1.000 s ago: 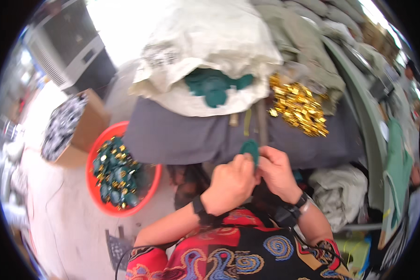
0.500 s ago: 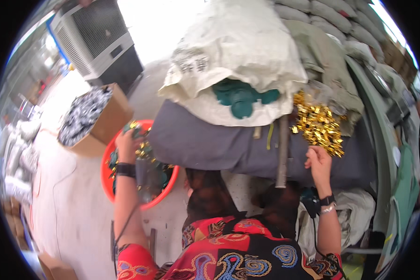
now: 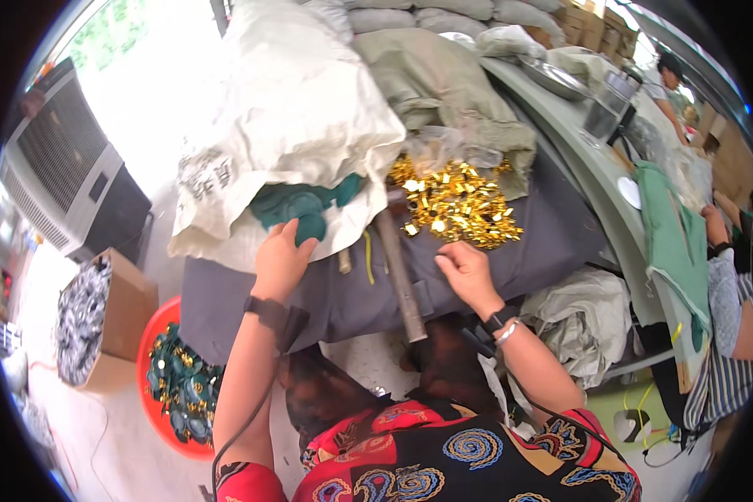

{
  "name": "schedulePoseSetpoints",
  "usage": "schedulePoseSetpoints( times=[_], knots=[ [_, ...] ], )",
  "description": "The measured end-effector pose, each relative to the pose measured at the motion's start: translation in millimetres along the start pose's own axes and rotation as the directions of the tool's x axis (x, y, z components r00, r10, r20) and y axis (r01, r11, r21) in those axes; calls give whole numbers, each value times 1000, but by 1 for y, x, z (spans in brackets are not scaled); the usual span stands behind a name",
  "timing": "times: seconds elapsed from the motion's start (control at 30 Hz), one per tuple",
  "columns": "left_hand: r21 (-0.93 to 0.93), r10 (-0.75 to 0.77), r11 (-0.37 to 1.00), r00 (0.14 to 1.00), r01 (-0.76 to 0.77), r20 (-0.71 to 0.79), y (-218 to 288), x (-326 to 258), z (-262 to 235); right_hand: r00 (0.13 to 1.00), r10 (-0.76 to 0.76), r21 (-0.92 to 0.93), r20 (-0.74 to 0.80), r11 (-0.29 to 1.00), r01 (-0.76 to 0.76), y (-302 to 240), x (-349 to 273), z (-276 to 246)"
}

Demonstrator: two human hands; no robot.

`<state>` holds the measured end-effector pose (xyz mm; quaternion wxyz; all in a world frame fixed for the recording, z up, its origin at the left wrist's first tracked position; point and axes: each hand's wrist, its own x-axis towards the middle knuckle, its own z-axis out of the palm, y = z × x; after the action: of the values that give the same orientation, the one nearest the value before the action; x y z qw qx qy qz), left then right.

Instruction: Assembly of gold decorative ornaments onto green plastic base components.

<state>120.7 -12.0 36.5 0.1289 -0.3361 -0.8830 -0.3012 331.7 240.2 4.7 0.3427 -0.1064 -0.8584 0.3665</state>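
Observation:
My left hand (image 3: 279,263) is at the mouth of a white woven sack (image 3: 301,100), its thumb and fingertips closed on the edge of a green round piece (image 3: 311,229). More dark green pieces (image 3: 289,203) spill from the opening behind it. My right hand (image 3: 468,274) hovers by the near edge of a pile of shiny gold metal pieces (image 3: 460,205), fingers curled together; what they hold, if anything, is hidden. Both piles rest on a surface covered with grey cloth (image 3: 335,305).
A metal bar (image 3: 400,276) juts over the near edge between my hands. At left stand an orange-red basin (image 3: 148,389) of green-and-gold pieces, a cardboard box (image 3: 125,330) and an air cooler (image 3: 75,159). At right are a long table (image 3: 577,159) and other people.
My left hand has left the basin and come to the green pieces at the sack mouth. My right hand stays near the gold pile. The view has swung to the right.

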Motion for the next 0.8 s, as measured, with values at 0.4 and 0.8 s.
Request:
schedulePoseSetpoints(
  times=[0.4, 0.8],
  knots=[
    [297, 57, 947, 972, -126, 229, 20, 23, 22, 998, 60, -37, -22, 997, -61, 6, 7, -1],
    [-84, -38, 996, 999, 34, -38, 29, -62, -14, 949, 18, -601, 315, 778, 185, -28, 60, 36]
  ],
)
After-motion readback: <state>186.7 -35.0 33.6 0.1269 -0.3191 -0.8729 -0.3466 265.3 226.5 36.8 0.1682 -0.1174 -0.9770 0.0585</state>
